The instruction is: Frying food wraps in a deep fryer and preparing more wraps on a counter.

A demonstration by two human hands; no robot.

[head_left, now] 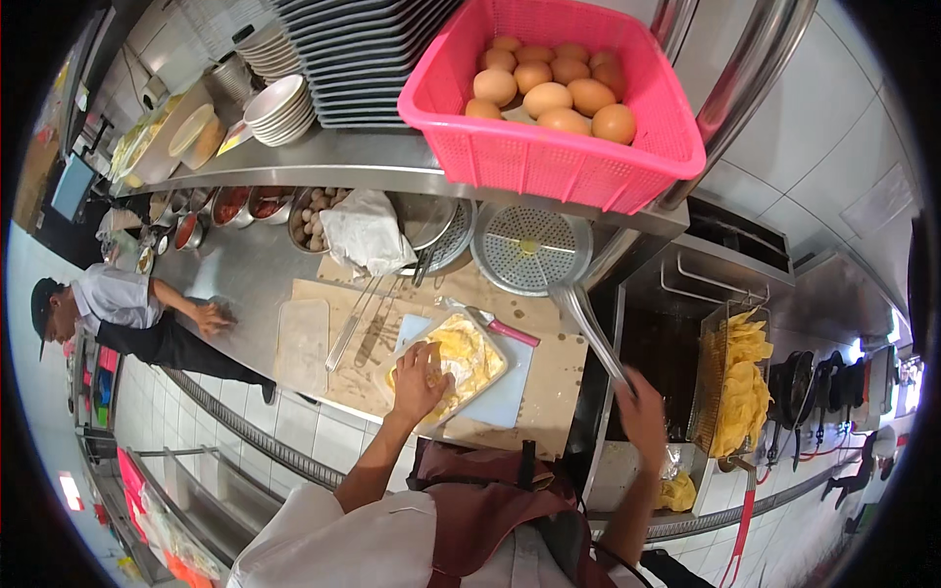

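Note:
My left hand (420, 381) is in a rectangular plastic container (432, 425) of yellow and white food, its fingers on the food; whether they grip any is hidden. The container rests on a light blue board (518, 382). My right hand (641, 411) grips the lower end of metal tongs (599, 334), which reach up towards a round perforated metal tray (531, 250). Behind the container lies a pink-handled tool (512, 333). Another pair of metal tongs (353, 323) and a clear plastic lid (303, 345) lie to the left.
A fryer (654, 323) stands at the right, with a wire basket of yellow fried pieces (739, 389) above it. A pink basket (559, 158) of brown eggs sits on the steel shelf. Bowls line the back. A co-worker (125, 309) leans on the counter at far left.

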